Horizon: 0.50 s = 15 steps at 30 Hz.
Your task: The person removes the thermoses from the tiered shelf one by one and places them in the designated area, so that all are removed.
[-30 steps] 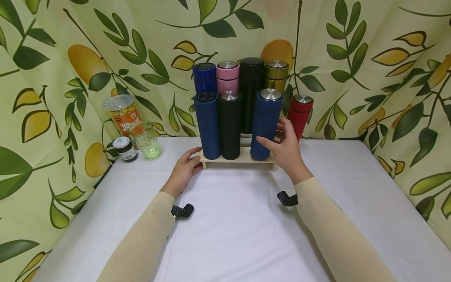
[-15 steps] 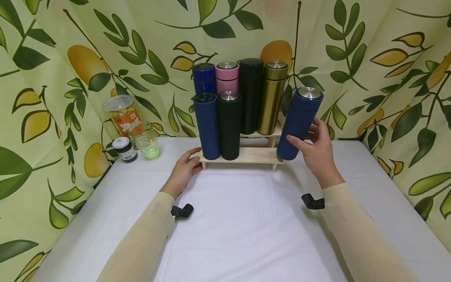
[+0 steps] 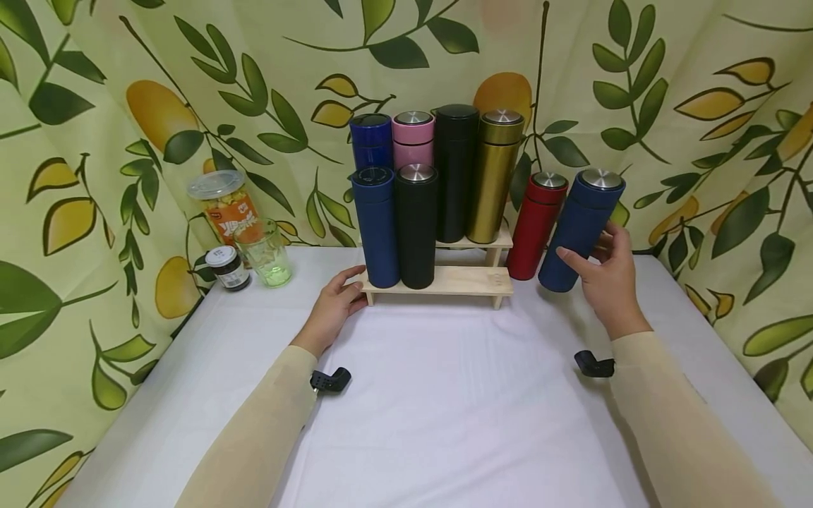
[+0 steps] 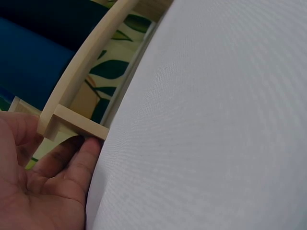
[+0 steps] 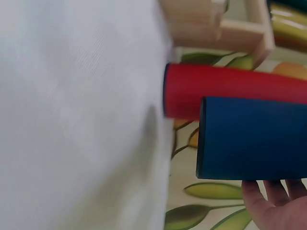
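My right hand [image 3: 610,282] holds a blue insulated bottle [image 3: 581,229] with a silver lid, fingers round its right side. The bottle tilts and hangs a little above the table. Just left of it a red insulated bottle [image 3: 536,226] stands on the table; in the right wrist view the blue bottle [image 5: 254,139] partly covers the red one [image 5: 187,91]. My left hand [image 3: 333,303] grips the left end of a two-step wooden rack [image 3: 470,280]. In the left wrist view its thumb and fingers lie at the shelf end and leg [image 4: 79,122].
Another blue bottle [image 3: 376,233] and a black bottle [image 3: 416,233] occupy the front step. Behind stand dark blue, pink, tall black and gold bottles [image 3: 497,176]. A snack tub [image 3: 229,212], glass cup [image 3: 269,257] and small dark jar [image 3: 227,269] sit at left.
My right hand has lifted the blue bottle off the front step and carried it right, past the red bottle. The left hand stays at the rack.
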Each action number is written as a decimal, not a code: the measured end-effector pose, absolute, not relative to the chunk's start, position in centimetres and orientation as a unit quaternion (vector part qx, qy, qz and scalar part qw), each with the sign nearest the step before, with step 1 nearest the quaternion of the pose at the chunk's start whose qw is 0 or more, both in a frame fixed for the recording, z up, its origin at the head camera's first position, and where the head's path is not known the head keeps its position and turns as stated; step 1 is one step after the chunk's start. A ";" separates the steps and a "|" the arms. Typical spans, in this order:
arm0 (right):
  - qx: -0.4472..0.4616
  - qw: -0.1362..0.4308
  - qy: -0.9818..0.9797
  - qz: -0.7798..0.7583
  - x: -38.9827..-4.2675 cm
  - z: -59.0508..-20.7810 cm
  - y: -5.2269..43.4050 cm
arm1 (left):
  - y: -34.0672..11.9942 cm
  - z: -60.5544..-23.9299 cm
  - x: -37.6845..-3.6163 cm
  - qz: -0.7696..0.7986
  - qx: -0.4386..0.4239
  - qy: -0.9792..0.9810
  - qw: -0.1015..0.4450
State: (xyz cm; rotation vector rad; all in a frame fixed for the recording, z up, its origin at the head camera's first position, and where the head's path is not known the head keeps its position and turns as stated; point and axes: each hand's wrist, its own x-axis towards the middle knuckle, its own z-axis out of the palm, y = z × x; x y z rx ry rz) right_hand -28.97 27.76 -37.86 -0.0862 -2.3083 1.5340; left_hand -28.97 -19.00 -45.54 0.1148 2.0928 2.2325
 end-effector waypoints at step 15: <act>-0.084 0.157 -0.818 0.546 -32.5 -40.1 29.1 | -18.9 -45.4 -29.0 0.732 0.035 0.680 0.037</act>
